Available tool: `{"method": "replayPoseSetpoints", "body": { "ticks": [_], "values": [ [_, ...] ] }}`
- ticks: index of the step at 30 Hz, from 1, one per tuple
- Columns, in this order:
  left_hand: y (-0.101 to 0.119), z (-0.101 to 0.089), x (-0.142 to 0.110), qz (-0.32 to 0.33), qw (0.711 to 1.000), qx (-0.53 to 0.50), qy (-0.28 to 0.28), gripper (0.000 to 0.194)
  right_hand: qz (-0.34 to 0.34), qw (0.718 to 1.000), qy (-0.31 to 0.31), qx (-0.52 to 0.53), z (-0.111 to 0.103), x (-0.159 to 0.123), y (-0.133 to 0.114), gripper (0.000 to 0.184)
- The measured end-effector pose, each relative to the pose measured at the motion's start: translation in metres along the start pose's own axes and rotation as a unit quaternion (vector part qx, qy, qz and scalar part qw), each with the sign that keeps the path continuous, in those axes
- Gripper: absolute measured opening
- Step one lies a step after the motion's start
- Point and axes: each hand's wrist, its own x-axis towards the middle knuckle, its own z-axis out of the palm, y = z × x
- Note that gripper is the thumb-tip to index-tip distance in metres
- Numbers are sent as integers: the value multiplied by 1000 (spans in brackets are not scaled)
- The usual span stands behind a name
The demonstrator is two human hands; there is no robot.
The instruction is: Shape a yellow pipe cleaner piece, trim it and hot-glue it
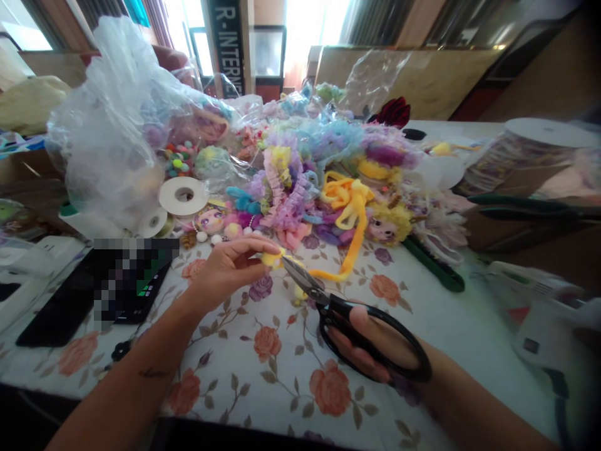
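Note:
My left hand pinches a small yellow piece between thumb and fingers, above the flowered tablecloth. In my right hand are black-handled scissors, fingers and thumb through the loops. Their blade tips point up and left and reach the yellow piece; whether they touch it I cannot tell. A soft yellow strip runs from a looped bundle down to the table and passes behind the blades toward my left hand. Just below the blades lies a small pale-yellow bit, partly hidden.
Colourful ruffled trims and doll heads pile up behind my hands. A white spool and a plastic bag stand left of them. Dark phones lie at left. Green-handled pliers and a white glue gun lie at right.

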Motion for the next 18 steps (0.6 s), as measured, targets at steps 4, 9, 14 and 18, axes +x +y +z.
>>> {"method": "replayPoseSetpoints", "body": {
  "ticks": [4, 9, 14, 18],
  "values": [
    [1, 1, 0, -37, 999, -16, 10, 21, 6, 1000, 7, -8, -1, 1, 3, 65],
    [1, 1, 2, -140, 981, -114, 69, 25, -29, 998, 27, -57, -8, -4, -2, 71],
    [4, 2, 4, -181, 965, -170, 88, 27, -169, 906, 216, -321, -13, -10, -21, 65],
    [6, 5, 2, -194, 963, -177, 60, 25, -213, 701, 380, -565, -11, -4, -24, 52]
  ]
}}
